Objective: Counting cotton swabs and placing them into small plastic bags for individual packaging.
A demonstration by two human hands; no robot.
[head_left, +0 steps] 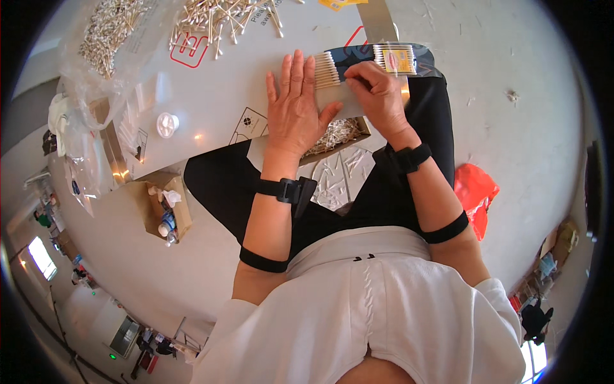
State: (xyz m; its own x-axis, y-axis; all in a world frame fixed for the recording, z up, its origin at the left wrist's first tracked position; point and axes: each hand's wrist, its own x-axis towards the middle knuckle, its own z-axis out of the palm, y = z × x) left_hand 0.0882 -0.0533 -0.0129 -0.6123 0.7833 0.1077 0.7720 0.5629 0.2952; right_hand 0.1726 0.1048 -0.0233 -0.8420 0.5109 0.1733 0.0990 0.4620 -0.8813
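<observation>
left hand [293, 112] flat, fingers straight and nearly together, thumb spread; right hand [378, 99] has fingers curled, can't tell if pinching anything. cotton swab row [327, 70] sits between both sets of fingers, yellow-labelled swab pack [398, 60] just beyond right fingers, loose swab pile [220, 18] farther up-left of left fingers.

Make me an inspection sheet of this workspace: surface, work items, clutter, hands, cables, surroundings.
Surface: pale printed tabletop.
Work items: swab row; yellow-labelled swab pack to its right; open swab box nearer the body.
Clutter: loose swabs, clear bag of swabs, small round container.
Hands: left hand flat beside the row; right hand curled at its right end, grip unclear.
Cables: nothing seen on the tabletop.
Surroundings: cardboard box at left, red bag at right.
</observation>
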